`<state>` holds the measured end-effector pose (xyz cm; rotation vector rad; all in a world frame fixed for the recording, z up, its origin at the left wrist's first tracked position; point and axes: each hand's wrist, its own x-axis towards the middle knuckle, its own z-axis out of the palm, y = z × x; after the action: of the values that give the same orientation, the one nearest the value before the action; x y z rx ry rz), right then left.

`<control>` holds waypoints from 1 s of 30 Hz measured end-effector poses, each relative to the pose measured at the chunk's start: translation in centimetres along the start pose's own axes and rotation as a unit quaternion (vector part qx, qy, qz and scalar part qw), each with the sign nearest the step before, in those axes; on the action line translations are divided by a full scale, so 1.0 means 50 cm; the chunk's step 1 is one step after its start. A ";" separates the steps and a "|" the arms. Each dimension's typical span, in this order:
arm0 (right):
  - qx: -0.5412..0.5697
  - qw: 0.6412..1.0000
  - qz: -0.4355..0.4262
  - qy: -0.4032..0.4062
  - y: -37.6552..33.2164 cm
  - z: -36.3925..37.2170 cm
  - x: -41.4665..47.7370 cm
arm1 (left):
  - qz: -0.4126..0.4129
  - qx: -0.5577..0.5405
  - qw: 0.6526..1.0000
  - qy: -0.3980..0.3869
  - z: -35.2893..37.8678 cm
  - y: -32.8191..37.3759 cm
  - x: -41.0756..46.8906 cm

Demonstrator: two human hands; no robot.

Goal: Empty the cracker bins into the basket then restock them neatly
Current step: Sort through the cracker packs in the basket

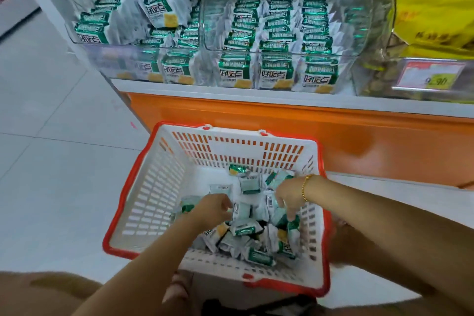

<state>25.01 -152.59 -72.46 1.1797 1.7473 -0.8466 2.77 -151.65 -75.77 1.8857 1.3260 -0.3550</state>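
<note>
In the red-rimmed white plastic basket (154, 187): left hand (213, 209) among green-and-white cracker packets (243, 229), grip unclear; right hand (288, 195) pinches one by the right wall; left side free.

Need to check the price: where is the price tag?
Head view, far right: the price tag sits on the front of the clear bin below the yellow packets, right of the cracker bins.
</note>
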 end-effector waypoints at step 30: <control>0.149 0.973 -0.063 0.167 0.071 -0.045 -0.072 | -0.069 -0.301 0.946 0.098 -0.040 0.029 0.045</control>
<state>28.46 -150.79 -68.55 1.4894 2.0330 -1.0631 4.56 -148.90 -75.20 1.3400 1.4919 0.1689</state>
